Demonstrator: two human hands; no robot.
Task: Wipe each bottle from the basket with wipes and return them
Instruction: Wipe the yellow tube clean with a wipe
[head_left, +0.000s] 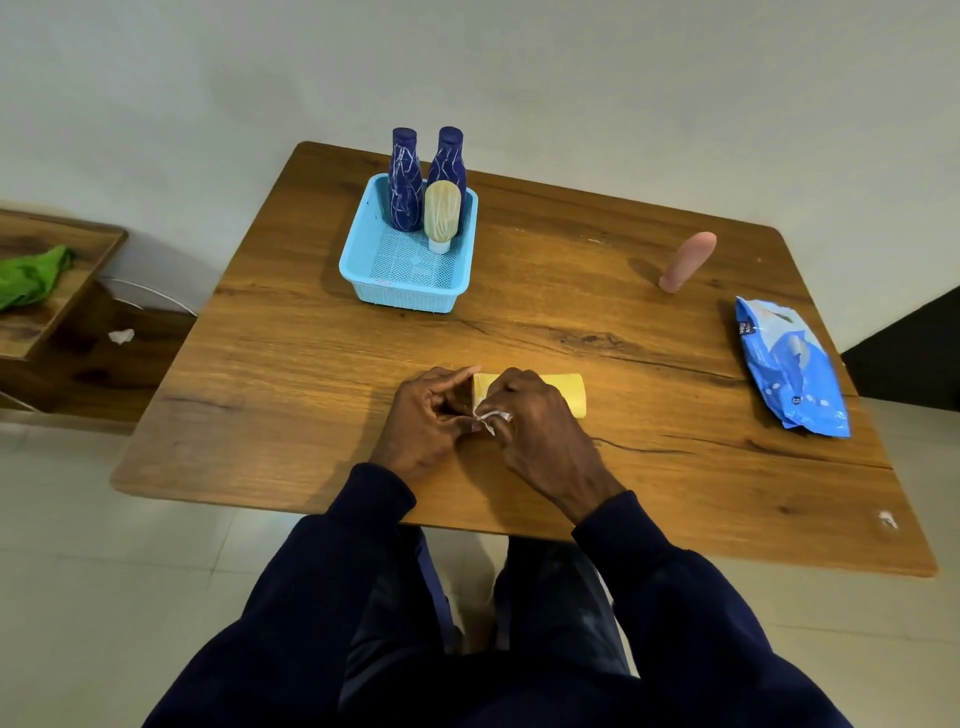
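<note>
A yellow bottle (566, 393) lies on its side near the front edge of the surface (291, 364), its left end hidden behind both hands. The left hand (423, 421) has its fingers closed around that end; the right hand (530, 421) lies over the bottle's middle with its fingers pinching a small white wipe (488, 417) against it.

Further back, a light blue basket (363, 270) stands apart from the hands. In its far end two dark blue bottles (405, 182) stand upright side by side, and a cream bottle (441, 213) stands cap-down just in front of the right one. The near half of the basket's perforated floor is bare. To the right, well apart from the basket, a pink bottle (688, 260) stands on the surface. Nearer the right edge lies a blue wipes pack (792, 364), flat and crumpled.

The surface is brown wood with dark grain cracks running across it and rounded corners. A small white scrap (887, 518) lies near its front right corner. Behind is a plain pale wall; the floor is pale tile. To the left stands a lower wooden shelf unit (78, 332) with a green cloth (31, 275) on top and a white scrap (121, 336) on its lower level
</note>
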